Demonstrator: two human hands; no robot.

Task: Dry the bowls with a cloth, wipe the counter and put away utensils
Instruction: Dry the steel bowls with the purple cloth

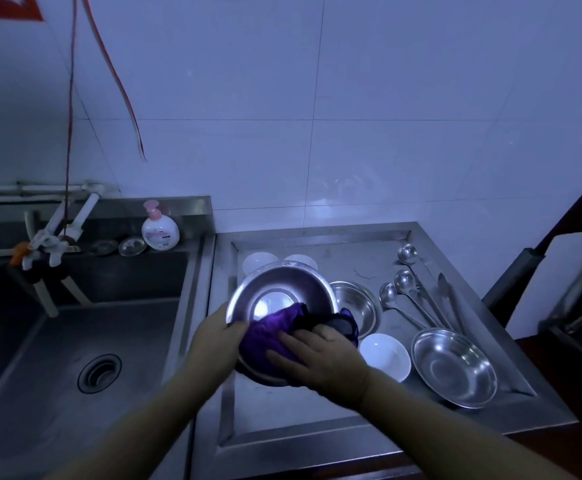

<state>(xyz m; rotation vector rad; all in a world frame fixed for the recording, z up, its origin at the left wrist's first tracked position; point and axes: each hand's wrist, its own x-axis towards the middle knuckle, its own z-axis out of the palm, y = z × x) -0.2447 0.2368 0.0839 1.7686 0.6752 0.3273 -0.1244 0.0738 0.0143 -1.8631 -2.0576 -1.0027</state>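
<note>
"Steel mixing bowl [279, 296], the big one, is up off the counter [317, 403], tilted so its inside faces you. Who's holding what?"

"The left hand [218, 336] has its fingers curled over the near-left rim, gripping it. The right hand [320, 355] presses the purple cloth [268, 332] against the lower inside wall and over the rim, fingers bent into the fabric and holding it."

"So how would you dry it properly?"

"I'd keep the left grip firm, since wet steel probably slips, and turn the bowl a little at a time while the cloth sweeps round the wall. Finish on the flat bottom, then the outside."

"Anything to mind below?"

"A smaller steel bowl [353, 306] and a white bowl [384, 355] sit just beside on the right, with a wide steel bowl [454, 367] further over and ladles [403, 285] behind it. I'd keep the big bowl above bare counter, so a slip wouldn't land on crockery."
</note>
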